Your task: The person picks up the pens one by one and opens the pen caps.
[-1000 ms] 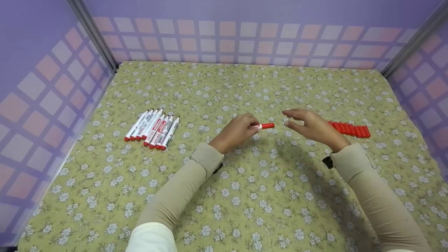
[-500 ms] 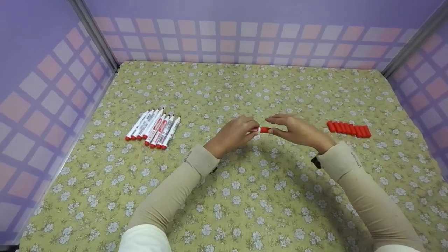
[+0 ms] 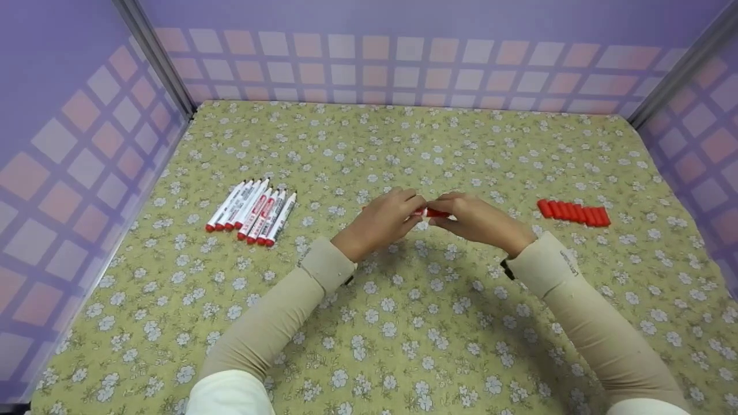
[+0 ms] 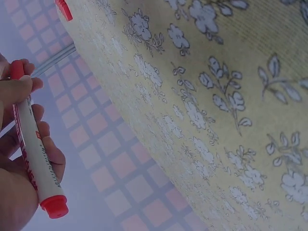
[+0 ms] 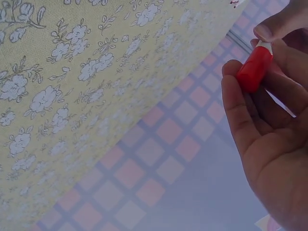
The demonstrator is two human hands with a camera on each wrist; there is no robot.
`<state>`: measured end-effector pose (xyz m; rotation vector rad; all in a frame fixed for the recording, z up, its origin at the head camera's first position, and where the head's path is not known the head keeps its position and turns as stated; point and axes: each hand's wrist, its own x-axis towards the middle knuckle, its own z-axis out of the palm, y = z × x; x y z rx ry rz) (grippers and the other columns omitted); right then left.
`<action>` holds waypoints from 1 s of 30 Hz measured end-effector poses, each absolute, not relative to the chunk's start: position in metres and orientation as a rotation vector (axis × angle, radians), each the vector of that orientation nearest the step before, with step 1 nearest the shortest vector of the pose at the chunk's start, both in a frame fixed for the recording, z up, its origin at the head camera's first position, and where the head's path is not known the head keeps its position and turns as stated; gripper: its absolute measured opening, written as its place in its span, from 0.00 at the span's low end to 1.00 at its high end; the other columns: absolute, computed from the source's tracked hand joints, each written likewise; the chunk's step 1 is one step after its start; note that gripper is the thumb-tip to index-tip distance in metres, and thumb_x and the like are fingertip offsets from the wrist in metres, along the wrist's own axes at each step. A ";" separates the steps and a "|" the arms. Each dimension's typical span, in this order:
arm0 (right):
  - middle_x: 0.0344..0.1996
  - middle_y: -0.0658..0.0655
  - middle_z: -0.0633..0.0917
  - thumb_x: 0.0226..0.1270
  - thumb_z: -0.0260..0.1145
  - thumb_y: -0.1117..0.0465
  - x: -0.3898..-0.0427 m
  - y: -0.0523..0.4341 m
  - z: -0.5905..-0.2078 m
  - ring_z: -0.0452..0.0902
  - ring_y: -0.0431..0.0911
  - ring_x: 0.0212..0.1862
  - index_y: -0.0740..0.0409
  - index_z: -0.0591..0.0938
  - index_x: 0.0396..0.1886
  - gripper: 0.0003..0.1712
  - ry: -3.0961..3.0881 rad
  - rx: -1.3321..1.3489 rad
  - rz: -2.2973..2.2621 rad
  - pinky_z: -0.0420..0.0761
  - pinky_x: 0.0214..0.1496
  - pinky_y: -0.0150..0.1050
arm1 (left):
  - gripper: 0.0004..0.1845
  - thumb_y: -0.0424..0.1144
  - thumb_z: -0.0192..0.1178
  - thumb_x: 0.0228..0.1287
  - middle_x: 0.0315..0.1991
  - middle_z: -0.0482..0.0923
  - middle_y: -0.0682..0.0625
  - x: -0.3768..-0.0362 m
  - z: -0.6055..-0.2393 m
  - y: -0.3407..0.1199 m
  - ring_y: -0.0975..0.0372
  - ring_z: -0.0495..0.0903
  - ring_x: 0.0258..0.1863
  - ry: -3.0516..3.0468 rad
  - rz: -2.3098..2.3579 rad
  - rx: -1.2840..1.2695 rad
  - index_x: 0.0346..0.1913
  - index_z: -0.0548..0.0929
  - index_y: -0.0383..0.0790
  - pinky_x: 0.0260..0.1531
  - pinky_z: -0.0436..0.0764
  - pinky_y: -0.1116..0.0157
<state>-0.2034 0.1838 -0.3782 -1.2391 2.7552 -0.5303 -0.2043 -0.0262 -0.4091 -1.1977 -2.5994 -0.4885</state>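
Observation:
My left hand point(image 3: 380, 219) holds a white-barrelled marker point(image 4: 39, 154) with a red end plug, fingers curled round the barrel in the left wrist view. My right hand point(image 3: 475, 220) pinches the red cap point(image 5: 255, 70) at the marker's other end. In the right wrist view a short white stretch shows between cap and left thumb; the tip is hidden. Both hands meet over the middle of the table. Left of them lie several uncapped white markers point(image 3: 253, 213), dark tips pointing away. To the right, several red caps point(image 3: 573, 213) lie in a row.
A yellow-green floral cloth point(image 3: 369, 346) covers the table. Purple panels with pink and white squares point(image 3: 375, 63) stand along the back and both sides, joined by grey metal posts point(image 3: 158, 57) at the corners.
My right hand has moved left to the marker, and its fingers have closed on the red cap. The left hand keeps hold of the barrel, nearly in place.

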 end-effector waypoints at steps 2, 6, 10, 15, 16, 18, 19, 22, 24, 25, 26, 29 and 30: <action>0.40 0.60 0.85 0.69 0.62 0.63 -0.202 0.182 -0.379 0.82 0.48 0.39 0.64 0.81 0.55 0.17 2.767 -1.263 -0.507 0.83 0.39 0.40 | 0.11 0.41 0.54 0.72 0.45 0.79 0.49 -0.204 -0.409 -0.026 0.59 0.77 0.40 -2.597 -0.465 -1.203 0.51 0.80 0.41 0.41 0.79 0.65; 0.32 0.59 0.84 0.68 0.61 0.65 -0.200 0.178 -0.381 0.79 0.45 0.30 0.65 0.83 0.49 0.13 2.809 -1.322 -0.455 0.79 0.32 0.36 | 0.11 0.41 0.52 0.73 0.44 0.78 0.48 -0.202 -0.408 -0.026 0.59 0.76 0.38 -2.607 -0.428 -1.215 0.50 0.80 0.41 0.39 0.78 0.65; 0.25 0.58 0.82 0.68 0.61 0.67 -0.199 0.175 -0.381 0.75 0.42 0.24 0.64 0.85 0.40 0.08 2.823 -1.370 -0.453 0.76 0.27 0.34 | 0.10 0.39 0.52 0.73 0.42 0.77 0.48 -0.201 -0.407 -0.027 0.58 0.75 0.38 -2.619 -0.457 -1.255 0.49 0.80 0.40 0.39 0.77 0.65; 0.21 0.58 0.82 0.67 0.61 0.68 -0.198 0.173 -0.381 0.71 0.40 0.20 0.64 0.85 0.34 0.06 2.846 -1.432 -0.453 0.73 0.24 0.33 | 0.10 0.36 0.52 0.73 0.42 0.77 0.46 -0.200 -0.408 -0.029 0.59 0.77 0.38 -2.612 -0.502 -1.317 0.49 0.79 0.37 0.40 0.78 0.66; 0.21 0.57 0.82 0.67 0.62 0.69 -0.198 0.173 -0.382 0.71 0.40 0.20 0.63 0.85 0.34 0.06 2.854 -1.447 -0.448 0.72 0.24 0.33 | 0.10 0.36 0.51 0.73 0.42 0.77 0.46 -0.200 -0.408 -0.029 0.60 0.77 0.37 -2.607 -0.511 -1.328 0.49 0.79 0.37 0.39 0.78 0.66; 0.20 0.57 0.81 0.66 0.62 0.69 -0.198 0.173 -0.383 0.69 0.40 0.19 0.63 0.85 0.34 0.05 2.872 -1.470 -0.440 0.71 0.24 0.33 | 0.10 0.36 0.51 0.73 0.41 0.77 0.46 -0.201 -0.409 -0.030 0.61 0.76 0.35 -2.593 -0.525 -1.351 0.49 0.79 0.36 0.37 0.78 0.66; 0.19 0.57 0.81 0.66 0.62 0.69 -0.198 0.172 -0.384 0.68 0.39 0.18 0.63 0.85 0.34 0.05 2.881 -1.477 -0.427 0.70 0.23 0.33 | 0.10 0.37 0.50 0.74 0.40 0.77 0.46 -0.201 -0.409 -0.031 0.61 0.76 0.33 -2.584 -0.529 -1.361 0.49 0.80 0.36 0.35 0.77 0.66; 0.18 0.56 0.79 0.66 0.63 0.69 -0.196 0.172 -0.386 0.65 0.39 0.17 0.63 0.84 0.33 0.04 2.914 -1.489 -0.376 0.69 0.21 0.33 | 0.11 0.37 0.50 0.74 0.38 0.77 0.46 -0.202 -0.410 -0.032 0.61 0.75 0.30 -2.556 -0.535 -1.382 0.49 0.80 0.36 0.33 0.76 0.66; 0.18 0.56 0.79 0.66 0.63 0.69 -0.195 0.172 -0.386 0.67 0.40 0.18 0.62 0.83 0.32 0.04 2.934 -1.488 -0.351 0.70 0.21 0.34 | 0.12 0.37 0.50 0.74 0.38 0.78 0.46 -0.202 -0.411 -0.032 0.61 0.76 0.29 -2.548 -0.536 -1.384 0.50 0.81 0.36 0.32 0.77 0.66; 0.18 0.56 0.80 0.65 0.63 0.69 -0.195 0.172 -0.387 0.68 0.41 0.18 0.62 0.83 0.32 0.04 2.941 -1.488 -0.349 0.71 0.21 0.34 | 0.12 0.37 0.50 0.74 0.39 0.78 0.46 -0.203 -0.411 -0.032 0.61 0.77 0.29 -2.549 -0.539 -1.381 0.50 0.81 0.36 0.32 0.77 0.66; 0.19 0.56 0.81 0.65 0.64 0.69 -0.196 0.172 -0.388 0.70 0.42 0.19 0.62 0.83 0.32 0.03 2.948 -1.490 -0.352 0.72 0.22 0.35 | 0.13 0.37 0.50 0.74 0.39 0.79 0.46 -0.203 -0.411 -0.032 0.61 0.78 0.30 -2.554 -0.543 -1.375 0.51 0.81 0.36 0.32 0.77 0.66; 0.18 0.57 0.81 0.65 0.64 0.70 -0.197 0.173 -0.390 0.71 0.43 0.20 0.62 0.83 0.30 0.04 2.949 -1.498 -0.377 0.72 0.24 0.36 | 0.13 0.37 0.50 0.74 0.39 0.79 0.46 -0.202 -0.410 -0.032 0.61 0.79 0.30 -2.587 -0.562 -1.362 0.51 0.82 0.36 0.32 0.78 0.66; 0.18 0.57 0.81 0.64 0.64 0.70 -0.197 0.173 -0.391 0.71 0.43 0.20 0.62 0.83 0.30 0.04 2.950 -1.502 -0.386 0.71 0.24 0.36 | 0.14 0.38 0.49 0.74 0.39 0.79 0.46 -0.202 -0.409 -0.032 0.61 0.79 0.30 -2.603 -0.566 -1.356 0.51 0.82 0.36 0.32 0.78 0.66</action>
